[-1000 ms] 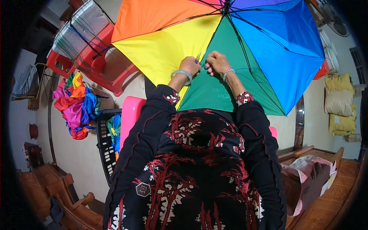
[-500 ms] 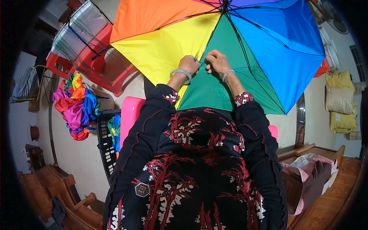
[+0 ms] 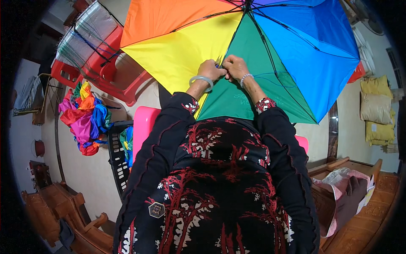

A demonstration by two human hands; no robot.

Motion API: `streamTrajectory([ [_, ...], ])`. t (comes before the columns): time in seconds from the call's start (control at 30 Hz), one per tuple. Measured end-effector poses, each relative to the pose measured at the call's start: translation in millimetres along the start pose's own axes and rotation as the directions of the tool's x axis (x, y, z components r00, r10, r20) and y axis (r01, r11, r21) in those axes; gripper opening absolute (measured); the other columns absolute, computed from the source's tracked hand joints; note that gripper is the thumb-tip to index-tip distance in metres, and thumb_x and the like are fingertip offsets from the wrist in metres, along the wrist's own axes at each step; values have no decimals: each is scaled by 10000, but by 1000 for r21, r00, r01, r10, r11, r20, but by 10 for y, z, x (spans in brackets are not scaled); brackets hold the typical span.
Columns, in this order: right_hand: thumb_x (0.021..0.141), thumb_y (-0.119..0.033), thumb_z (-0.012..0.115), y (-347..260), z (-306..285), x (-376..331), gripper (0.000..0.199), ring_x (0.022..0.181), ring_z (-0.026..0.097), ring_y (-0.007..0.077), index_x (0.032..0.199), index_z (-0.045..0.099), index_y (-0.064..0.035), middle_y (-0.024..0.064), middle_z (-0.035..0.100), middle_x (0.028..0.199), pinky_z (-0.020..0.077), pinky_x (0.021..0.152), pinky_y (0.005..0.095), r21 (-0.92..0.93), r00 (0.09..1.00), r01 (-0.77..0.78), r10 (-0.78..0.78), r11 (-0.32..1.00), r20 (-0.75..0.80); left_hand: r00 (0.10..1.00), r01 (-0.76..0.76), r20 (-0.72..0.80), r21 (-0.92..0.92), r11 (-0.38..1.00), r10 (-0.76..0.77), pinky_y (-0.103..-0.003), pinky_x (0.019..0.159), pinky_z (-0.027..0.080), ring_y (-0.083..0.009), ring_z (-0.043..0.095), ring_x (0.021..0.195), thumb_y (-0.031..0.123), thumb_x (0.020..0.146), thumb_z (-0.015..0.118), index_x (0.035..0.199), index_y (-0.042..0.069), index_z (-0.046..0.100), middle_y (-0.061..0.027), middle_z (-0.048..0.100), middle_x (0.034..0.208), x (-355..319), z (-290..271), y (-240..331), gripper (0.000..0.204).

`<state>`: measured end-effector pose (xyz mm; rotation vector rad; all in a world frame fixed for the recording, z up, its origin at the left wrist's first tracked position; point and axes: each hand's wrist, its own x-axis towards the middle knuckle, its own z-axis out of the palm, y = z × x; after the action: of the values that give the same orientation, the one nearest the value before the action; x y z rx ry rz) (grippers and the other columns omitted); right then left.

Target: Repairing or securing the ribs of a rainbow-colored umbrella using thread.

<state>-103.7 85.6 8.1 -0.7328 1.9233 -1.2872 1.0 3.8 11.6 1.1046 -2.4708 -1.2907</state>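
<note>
An open umbrella (image 3: 296, 46) with rainbow panels lies with its inner side and black ribs facing me. My left hand (image 3: 210, 71), a pale bangle at its wrist, is closed around a small pointed metal tool (image 3: 218, 62) with a blue part, probably thread snips. It rests at the rib between the yellow panel (image 3: 190, 51) and the green panel (image 3: 253, 99). Fingertips pinched, my right hand (image 3: 237, 67) meets the left one at that rib. A thin blue thread (image 3: 275, 74) loops over the green panel from near my right wrist; what lies between the fingertips is hidden.
At the left, red plastic stools (image 3: 114, 76) carry a clear-wrapped bundle with loose threads. Below them sits a heap of colourful umbrella cloth (image 3: 86, 120), beside a black basket (image 3: 118, 156). Wooden furniture (image 3: 359, 211) and yellow sacks (image 3: 376, 106) are at the right.
My right hand has moved slightly left and its fingertips have come together with my left hand at the rib. The umbrella has shifted only a little.
</note>
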Motion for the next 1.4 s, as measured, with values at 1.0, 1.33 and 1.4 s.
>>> streamTrajectory([
  [1.0, 696, -142, 562, 239, 120, 139, 112, 681, 571, 328, 640, 582, -47, 163, 591, 712, 457, 632, 403, -373, 870, 244, -373, 895, -324, 981, 99, -185, 240, 966, -55, -450, 708, 478, -369, 596, 830, 205, 736, 585, 860, 8, 582, -218, 613, 855, -47, 117, 170, 232],
  [1.33, 834, -77, 463, -195, 8, -12, 100, 626, 603, 262, 821, 453, 22, 168, 578, 717, 502, 460, 347, 584, 988, -5, 93, 812, -120, 979, 60, -206, 295, 954, 2, -446, 694, 479, -363, 603, 806, 218, 766, 560, 856, 10, 582, -210, 617, 839, -13, 153, 117, 228],
  [1.4, 858, -58, 435, -238, -41, -27, 87, 621, 608, 242, 866, 407, 24, 167, 569, 727, 523, 445, 323, 815, 991, -55, 129, 576, -24, 979, 47, -205, 313, 949, 19, -445, 691, 479, -363, 604, 802, 220, 770, 559, 857, 12, 583, -207, 618, 836, -20, 154, 127, 227],
])
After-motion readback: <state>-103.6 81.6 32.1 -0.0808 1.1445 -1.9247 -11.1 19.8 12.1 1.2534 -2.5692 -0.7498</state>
